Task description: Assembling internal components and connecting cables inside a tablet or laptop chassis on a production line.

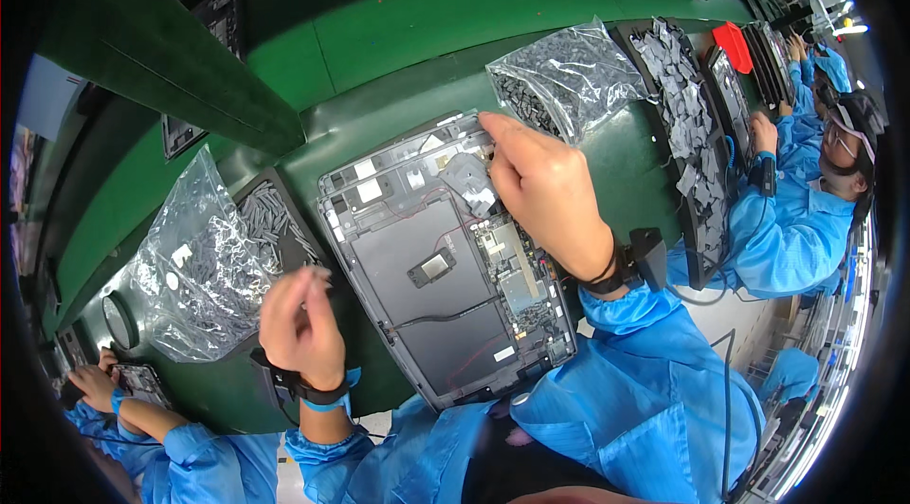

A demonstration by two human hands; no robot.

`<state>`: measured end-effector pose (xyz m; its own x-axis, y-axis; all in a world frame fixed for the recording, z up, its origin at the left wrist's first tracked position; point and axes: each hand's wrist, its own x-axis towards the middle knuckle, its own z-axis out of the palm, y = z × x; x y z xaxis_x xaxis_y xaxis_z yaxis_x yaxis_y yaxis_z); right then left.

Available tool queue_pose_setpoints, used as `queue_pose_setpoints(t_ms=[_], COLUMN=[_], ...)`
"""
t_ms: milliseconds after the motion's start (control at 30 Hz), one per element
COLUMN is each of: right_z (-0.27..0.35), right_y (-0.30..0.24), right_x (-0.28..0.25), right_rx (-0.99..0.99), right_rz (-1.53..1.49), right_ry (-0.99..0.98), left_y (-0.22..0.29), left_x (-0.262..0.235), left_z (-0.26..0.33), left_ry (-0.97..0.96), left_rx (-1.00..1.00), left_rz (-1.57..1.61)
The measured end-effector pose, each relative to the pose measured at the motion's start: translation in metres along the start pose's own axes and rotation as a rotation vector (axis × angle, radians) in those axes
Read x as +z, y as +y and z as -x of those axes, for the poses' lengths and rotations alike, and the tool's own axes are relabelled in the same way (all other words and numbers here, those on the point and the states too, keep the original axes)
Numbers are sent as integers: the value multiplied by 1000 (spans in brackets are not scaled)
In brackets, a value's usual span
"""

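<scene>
In front of me lies an opened flat device [417,257], tablet- or laptop-like, with a dark battery, a circuit board [517,267] and thin cables showing. A small black speaker-like part [431,267] rests on the battery. My right hand [550,182] is at the device's far right corner, its fingers curled in and the index fingertip on the edge; whatever they pinch is hidden. Beside the left edge, my left hand [303,329] is raised with thumb and fingers together. Its fingertips are blurred, so what they hold cannot be made out.
Left of the device are a clear bag of small dark parts [204,267] and a tray of grey strips [275,219]. Another clear bag [569,77] lies beyond it. A long tray of grey pieces [687,125] stands right. Co-workers in blue [796,210] sit on both sides.
</scene>
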<state>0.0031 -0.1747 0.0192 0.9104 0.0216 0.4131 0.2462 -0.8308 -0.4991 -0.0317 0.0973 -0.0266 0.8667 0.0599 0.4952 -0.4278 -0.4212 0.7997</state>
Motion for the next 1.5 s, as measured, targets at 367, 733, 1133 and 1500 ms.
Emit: queue_pose_setpoints(t_ms=[367,733,1133,1500], right_z=[-4,-9,-7,-11], right_y=[21,5,11,8], right_x=[-16,-13,-8,-14], right_rx=[299,111,22,91], right_rz=[-290,39,-54,-73], right_ry=[-139,-54,-1,-58], left_y=[41,40,40,39], left_x=[24,28,29,31], left_z=[-6,-4,-3,-2], left_ry=[-291,-280,-261,-256], left_rx=[134,123,146,142], left_rz=[188,160,153,160])
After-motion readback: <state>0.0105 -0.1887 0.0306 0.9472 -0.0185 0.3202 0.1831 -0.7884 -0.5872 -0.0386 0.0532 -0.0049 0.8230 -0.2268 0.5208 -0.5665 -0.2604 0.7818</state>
